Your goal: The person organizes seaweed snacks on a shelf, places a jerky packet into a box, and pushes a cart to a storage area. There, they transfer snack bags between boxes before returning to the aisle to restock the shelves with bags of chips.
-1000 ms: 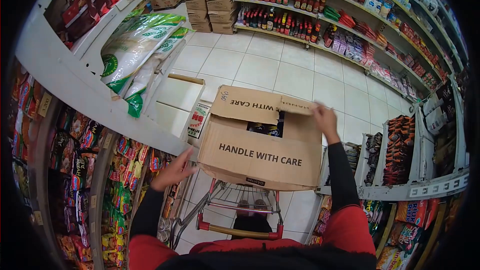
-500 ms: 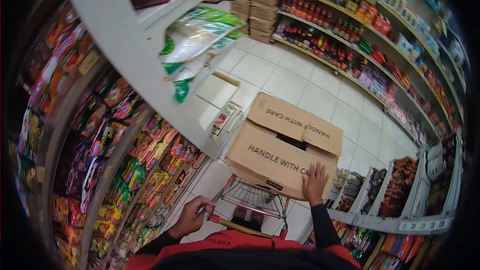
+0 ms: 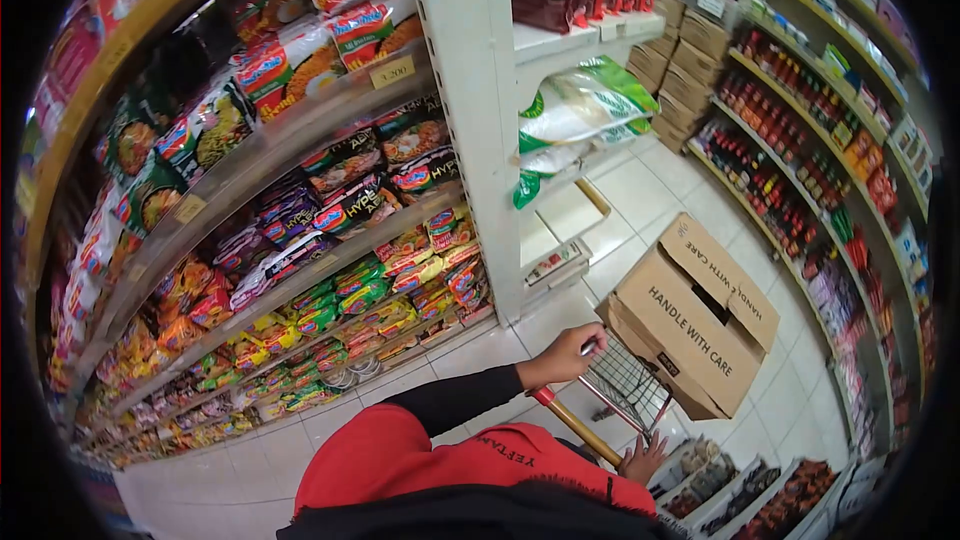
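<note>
A large cardboard box (image 3: 690,325) printed "HANDLE WITH CARE" rests on a wire shopping cart (image 3: 622,380), its top flaps leaving a dark gap between them. My left hand (image 3: 562,360) is closed around a small dark and silver object (image 3: 589,346), too small to name. It is above the left end of the cart's yellowish handle (image 3: 578,428), near the box's corner. My right hand (image 3: 642,462) has its fingers spread and is by the handle's right end, apart from the box.
Shelves of instant noodle packets (image 3: 340,200) curve along the left. A white shelf post (image 3: 470,130) stands before large green-and-white bags (image 3: 585,105). Stacked cartons (image 3: 690,60) and bottle shelves (image 3: 770,120) are behind. Bins of packets (image 3: 690,475) stand at lower right.
The view has swung left, bringing more noodle shelves in. My right hand has left the box top and dropped to the handle's right end. My left hand still grips the small object.
</note>
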`<state>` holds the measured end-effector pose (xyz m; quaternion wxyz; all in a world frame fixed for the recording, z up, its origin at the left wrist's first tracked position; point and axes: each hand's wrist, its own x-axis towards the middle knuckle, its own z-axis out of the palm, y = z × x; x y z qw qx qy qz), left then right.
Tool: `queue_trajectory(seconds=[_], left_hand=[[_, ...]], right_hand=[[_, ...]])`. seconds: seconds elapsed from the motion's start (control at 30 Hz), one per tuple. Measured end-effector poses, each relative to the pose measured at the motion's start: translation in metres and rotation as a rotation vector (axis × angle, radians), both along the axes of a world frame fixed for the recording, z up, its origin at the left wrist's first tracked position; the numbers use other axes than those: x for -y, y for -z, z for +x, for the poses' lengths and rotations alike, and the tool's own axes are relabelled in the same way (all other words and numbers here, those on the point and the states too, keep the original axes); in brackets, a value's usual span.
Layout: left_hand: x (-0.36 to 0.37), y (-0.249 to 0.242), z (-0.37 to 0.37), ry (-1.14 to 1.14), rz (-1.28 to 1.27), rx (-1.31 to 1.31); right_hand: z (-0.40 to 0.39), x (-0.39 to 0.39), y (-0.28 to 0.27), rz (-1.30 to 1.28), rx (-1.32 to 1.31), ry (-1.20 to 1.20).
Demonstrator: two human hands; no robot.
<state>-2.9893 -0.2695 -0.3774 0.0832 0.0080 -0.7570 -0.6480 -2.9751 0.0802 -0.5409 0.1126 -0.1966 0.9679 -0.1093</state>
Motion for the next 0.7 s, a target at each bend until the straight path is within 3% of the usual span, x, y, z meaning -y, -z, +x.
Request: queue_trajectory(seconds=[0.13, 0.27, 0.33, 0.4, 0.43, 0.5, 0.7], left_hand=[[-0.018, 0.014, -0.062, -0.037, -0.022, -0.025], [-0.04, 0.024, -0.125, -0.1, 0.095, -0.039], [-0.049, 0.016, -0.15, -0.161, 0.055, -0.053], [-0.055, 0.016, -0.178, -0.238, 0.004, -0.05], [-0.056, 0.015, -0.191, -0.285, -0.065, -0.054], [-0.059, 0.01, -0.216, -0.339, -0.112, -0.057], [-0.056, 0.013, -0.302, -0.448, -0.104, -0.146]], right_hand=[[-0.073, -0.025, 0.015, -0.242, -0.155, -0.09], [-0.159, -0.051, 0.029, -0.268, -0.151, -0.136], [-0.203, -0.06, 0.013, -0.272, -0.135, -0.333], [-0.25, -0.07, -0.003, -0.129, -0.031, -0.614], [-0.27, -0.078, -0.005, -0.122, -0.016, -0.644], [-0.311, -0.089, -0.009, 0.112, -0.035, -0.853], [-0.419, -0.076, -0.008, 0.12, -0.036, -0.886]])
